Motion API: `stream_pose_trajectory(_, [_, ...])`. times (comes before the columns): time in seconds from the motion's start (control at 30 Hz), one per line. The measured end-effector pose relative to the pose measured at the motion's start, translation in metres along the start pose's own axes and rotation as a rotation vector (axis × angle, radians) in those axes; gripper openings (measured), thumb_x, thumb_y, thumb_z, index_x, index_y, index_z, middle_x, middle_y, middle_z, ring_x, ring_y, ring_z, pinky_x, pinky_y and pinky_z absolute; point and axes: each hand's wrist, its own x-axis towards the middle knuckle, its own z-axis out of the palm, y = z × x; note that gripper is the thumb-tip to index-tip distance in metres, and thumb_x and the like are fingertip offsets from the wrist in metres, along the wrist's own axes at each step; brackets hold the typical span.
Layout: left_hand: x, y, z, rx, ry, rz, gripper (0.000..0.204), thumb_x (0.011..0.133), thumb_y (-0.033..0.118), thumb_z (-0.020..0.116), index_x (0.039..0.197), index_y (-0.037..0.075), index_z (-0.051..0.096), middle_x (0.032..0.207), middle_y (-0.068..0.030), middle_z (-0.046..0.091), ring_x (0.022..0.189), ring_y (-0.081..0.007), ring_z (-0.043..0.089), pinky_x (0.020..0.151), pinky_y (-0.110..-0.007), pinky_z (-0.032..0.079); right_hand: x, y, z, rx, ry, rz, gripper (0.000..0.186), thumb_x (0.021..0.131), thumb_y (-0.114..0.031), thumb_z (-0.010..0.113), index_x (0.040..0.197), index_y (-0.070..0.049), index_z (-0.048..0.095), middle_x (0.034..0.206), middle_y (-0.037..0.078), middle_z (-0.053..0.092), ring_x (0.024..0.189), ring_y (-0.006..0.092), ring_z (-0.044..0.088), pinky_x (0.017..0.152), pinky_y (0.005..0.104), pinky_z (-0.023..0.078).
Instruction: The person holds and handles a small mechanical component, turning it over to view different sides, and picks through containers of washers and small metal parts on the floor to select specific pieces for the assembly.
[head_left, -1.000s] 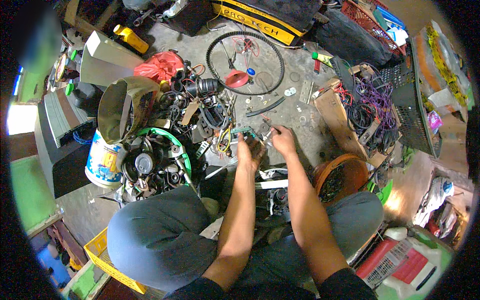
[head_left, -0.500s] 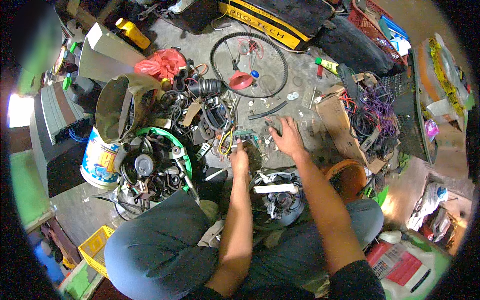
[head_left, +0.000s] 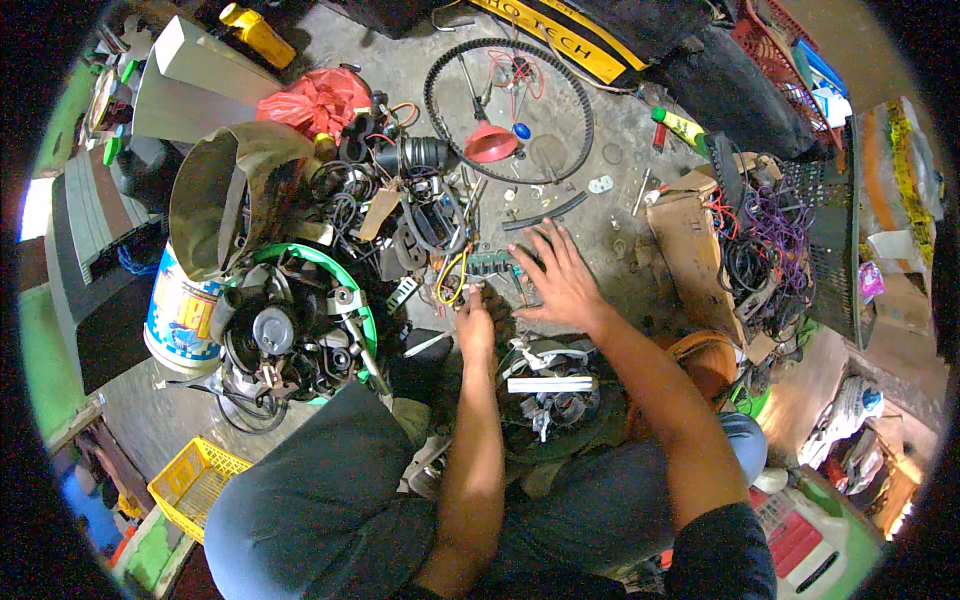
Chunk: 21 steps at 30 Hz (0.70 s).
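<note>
Just ahead of the left hand, and left of the right hand's fingertips: one green board-like part, dark pieces along it, lying on the grey floor. Left hand: fingers curled in, thumb pointing forward; whether it grips anything small cannot be told. Right hand: palm down, fingers spread wide, gripping nothing; contact with the floor cannot be judged. Just left of the board, forward of the left hand: one loop of yellow wire. Beyond the right fingertips: one curved black strip. Farther ahead of both hands: one large black ribbed ring, around a red funnel. Well left of the left hand: one green-rimmed basin, heaped with metal parts. To the right of the right hand: one cardboard box, holding tangled cables. Nearer the body than both hands: one white bar, lying crosswise over mixed parts.
</note>
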Motion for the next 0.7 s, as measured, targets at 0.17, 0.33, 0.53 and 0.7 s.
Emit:
stream_pose_trajectory(0.17, [0.000, -0.005, 0.002, 0.093, -0.023, 0.061, 0.048, 0.103, 0.039, 0.047, 0.105, -0.005, 0.066, 0.096, -0.0087, 0.068, 0.083, -0.0163, 0.061, 0.077, -0.031, 0.048, 0.000, 0.013, 0.013, -0.009, -0.021, -0.019, 0.091, 0.073, -0.053, 0.073, 0.147, -0.012, 0.040, 0.145, 0.021, 0.038, 0.136, 0.0439, 0.033, 0.115, 0.0559, 0.025])
stream_pose_trajectory(0.33, [0.005, -0.012, 0.003, 0.083, -0.074, 0.052, 0.046, 0.104, 0.038, 0.047, 0.108, -0.005, 0.065, 0.096, -0.0089, 0.068, 0.083, -0.0159, 0.061, 0.076, -0.031, 0.048, -0.006, 0.017, 0.020, 0.022, 0.009, -0.070, 0.075, 0.079, -0.049, 0.069, 0.141, -0.012, 0.048, 0.142, 0.019, 0.043, 0.133, 0.0400, 0.038, 0.112, 0.0515, 0.031])
stream_pose_trajectory(0.53, [0.003, -0.011, 0.003, 0.050, -0.093, 0.046, 0.046, 0.104, 0.039, 0.045, 0.106, -0.002, 0.066, 0.091, -0.0080, 0.068, 0.078, -0.0154, 0.062, 0.073, -0.030, 0.048, -0.016, 0.034, 0.010, 0.038, -0.010, -0.070, 0.072, 0.078, -0.040, 0.072, 0.140, -0.012, 0.049, 0.144, 0.017, 0.042, 0.131, 0.0367, 0.043, 0.110, 0.0481, 0.035])
stream_pose_trajectory(0.7, [0.008, -0.020, 0.003, -0.032, -0.088, 0.018, 0.046, 0.104, 0.040, 0.043, 0.103, 0.000, 0.066, 0.086, -0.0067, 0.068, 0.072, -0.0147, 0.061, 0.067, -0.029, 0.048, -0.025, 0.051, -0.017, 0.080, 0.162, 0.085, 0.076, 0.078, -0.036, 0.075, 0.143, -0.009, 0.045, 0.145, 0.019, 0.043, 0.130, 0.0392, 0.044, 0.110, 0.0485, 0.037])
